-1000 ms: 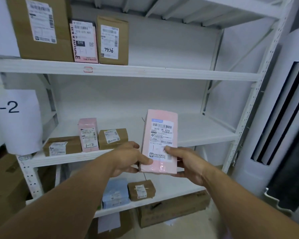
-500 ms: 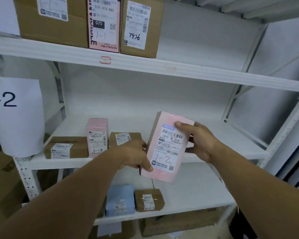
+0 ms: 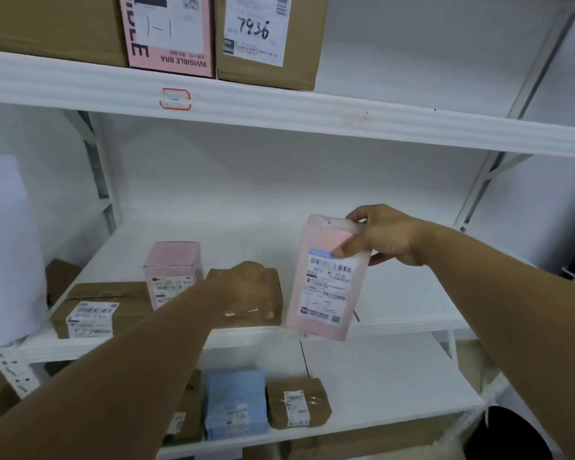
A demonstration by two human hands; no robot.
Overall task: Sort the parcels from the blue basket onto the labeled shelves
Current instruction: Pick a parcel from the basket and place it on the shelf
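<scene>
A pink parcel (image 3: 326, 280) with a white label marked "1-2" stands tilted at the front edge of the middle shelf (image 3: 412, 323). My right hand (image 3: 382, 237) grips its top end. My left hand (image 3: 249, 290) lies on a small brown box (image 3: 274, 280) just left of the pink parcel, fingers curled over the box's front. A small pink box (image 3: 173, 270) and a flat brown parcel (image 3: 93, 310) stand further left on the same shelf. The blue basket is out of view.
The upper shelf (image 3: 346, 117) carries a pink box marked "1-1" (image 3: 170, 28) and a brown box marked "7936" (image 3: 266, 38). The lower shelf holds a blue parcel (image 3: 236, 403) and a brown parcel (image 3: 297, 406). A white paper sheet (image 3: 7, 244) hangs at the left. The middle shelf's right half is bare.
My left hand let go of the pink parcel and moved onto the small brown box. My right hand shifted to the parcel's top and carried it toward the middle shelf. The view moved closer.
</scene>
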